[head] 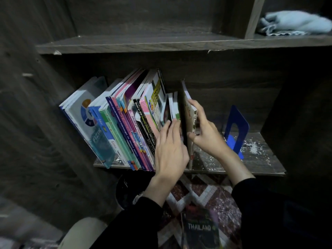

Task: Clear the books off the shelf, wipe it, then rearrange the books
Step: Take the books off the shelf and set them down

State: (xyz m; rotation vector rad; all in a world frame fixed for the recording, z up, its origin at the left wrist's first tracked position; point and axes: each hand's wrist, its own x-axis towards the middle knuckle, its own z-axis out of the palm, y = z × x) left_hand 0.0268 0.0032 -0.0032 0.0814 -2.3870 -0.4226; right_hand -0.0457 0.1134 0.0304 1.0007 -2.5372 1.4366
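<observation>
A row of several colourful books (115,123) leans left on the lower shelf board (260,155) of a dark wooden bookcase. At the row's right end stand a thin black book (183,112) and a beige book (190,119). My left hand (169,150) lies with straight fingers against the black book's left side and the small books beside it. My right hand (204,130) grips the beige book from the right, thumb at its spine and fingers over its cover. A light blue cloth (292,23) lies crumpled on the upper right shelf.
A blue metal bookend (237,126) stands on the shelf right of my hands. White specks dot the shelf board around it. On the patterned carpet (203,193) below lies a dark book marked THAILAND (200,229). The upper shelf board (136,44) juts out above.
</observation>
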